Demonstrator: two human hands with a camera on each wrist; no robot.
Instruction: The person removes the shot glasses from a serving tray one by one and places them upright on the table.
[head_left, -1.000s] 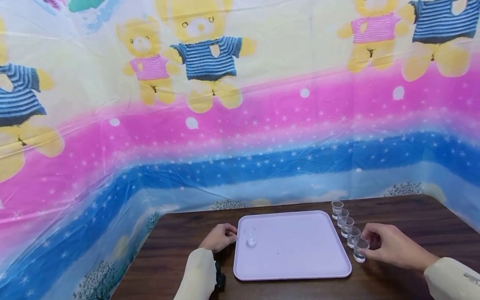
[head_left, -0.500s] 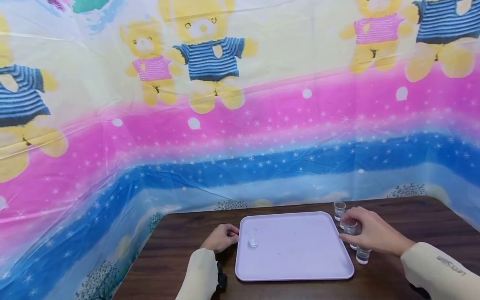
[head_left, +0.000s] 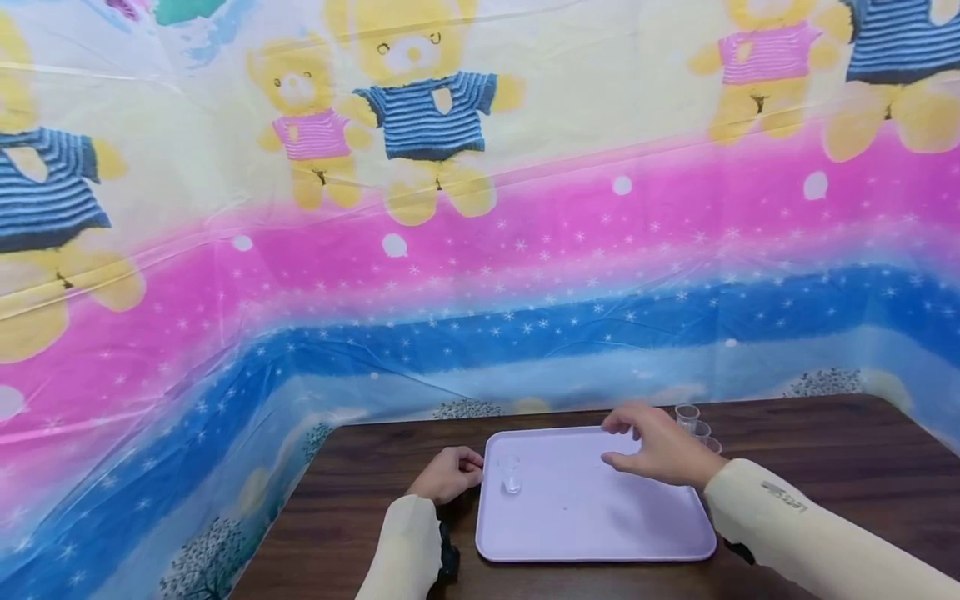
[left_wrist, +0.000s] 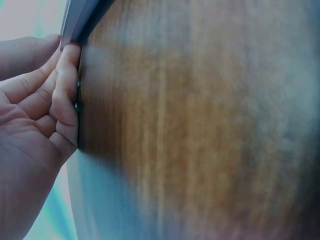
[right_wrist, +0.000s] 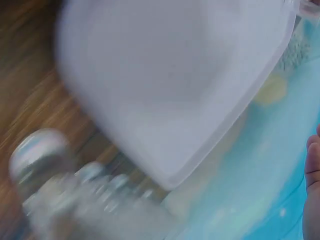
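Observation:
A lilac tray (head_left: 570, 533) lies on the table. My left hand (head_left: 447, 475) is at its left edge, thumb and forefinger pinching the rim, as the left wrist view shows up close. One clear shot glass (head_left: 512, 482) stands on the tray near that side. Above the tray's right half is my right hand (head_left: 656, 443), thumb and fingers spread apart, with nothing visible between them. Behind this hand a row of shot glasses (head_left: 687, 417) stands beside the tray; the arm hides the nearer ones. They appear blurred in the right wrist view, where only a strip of my right hand (right_wrist: 312, 185) shows.
The dark wooden table (head_left: 360, 517) ends at a hanging cloth (head_left: 450, 367) printed with bears, which runs along the back and left side. A black strap (head_left: 448, 554) is on the left wrist.
My right hand has moved left from the nearest glass, past the row, to over the tray. The left hand stays at the tray's edge, and the glass on the tray has not moved.

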